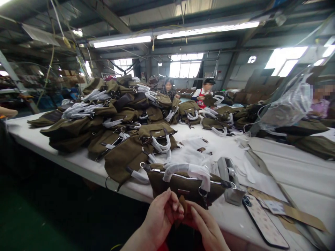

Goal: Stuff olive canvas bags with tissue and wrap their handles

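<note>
An olive-green handbag (183, 183) with white-wrapped handles stands at the near edge of the white table (300, 174). Just below its front, my left hand (163, 214) and my right hand (205, 226) pinch a small brown tag (183, 204) between their fingertips. The tag hangs near the bag's metal ring. A large heap of the same olive bags (112, 122) covers the table's left and middle.
A phone (264, 221) lies face-up at the table's near right, beside strips of brown card (295, 212) and a small grey tool (230, 177). Clear plastic wrapping (290, 101) rises at the right. Other people work at the far end and right side.
</note>
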### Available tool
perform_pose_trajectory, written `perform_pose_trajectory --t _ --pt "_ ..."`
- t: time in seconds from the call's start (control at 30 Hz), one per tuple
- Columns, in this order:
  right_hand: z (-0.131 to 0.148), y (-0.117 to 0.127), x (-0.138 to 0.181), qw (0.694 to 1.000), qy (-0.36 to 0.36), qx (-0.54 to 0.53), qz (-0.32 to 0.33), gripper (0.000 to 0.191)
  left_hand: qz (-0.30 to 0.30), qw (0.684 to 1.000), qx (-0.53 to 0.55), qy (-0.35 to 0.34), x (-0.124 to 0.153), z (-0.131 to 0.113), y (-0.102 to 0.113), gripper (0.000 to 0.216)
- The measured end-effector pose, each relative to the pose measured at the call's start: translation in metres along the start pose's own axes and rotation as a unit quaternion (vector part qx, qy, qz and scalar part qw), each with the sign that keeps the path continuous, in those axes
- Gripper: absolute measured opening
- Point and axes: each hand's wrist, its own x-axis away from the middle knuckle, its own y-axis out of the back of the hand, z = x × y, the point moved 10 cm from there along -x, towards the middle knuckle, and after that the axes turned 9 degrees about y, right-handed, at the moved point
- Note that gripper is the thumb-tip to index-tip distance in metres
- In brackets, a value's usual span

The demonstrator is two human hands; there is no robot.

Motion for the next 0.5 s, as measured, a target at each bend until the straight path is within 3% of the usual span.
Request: perform_pose_trajectory --t 0.3,0.5 --pt "0.005 0.004 -0.003 1.000 -0.012 0.008 -0.010 0.041 0.025 0.998 -0.052 0.008 -0.003 0.012 -0.010 0.045" --pt "0.009 0.011 -0.004 0.996 0.020 0.084 -0.025 0.039 0.020 0.996 -0.085 0.028 -0.011 0.027 0.001 0.047"
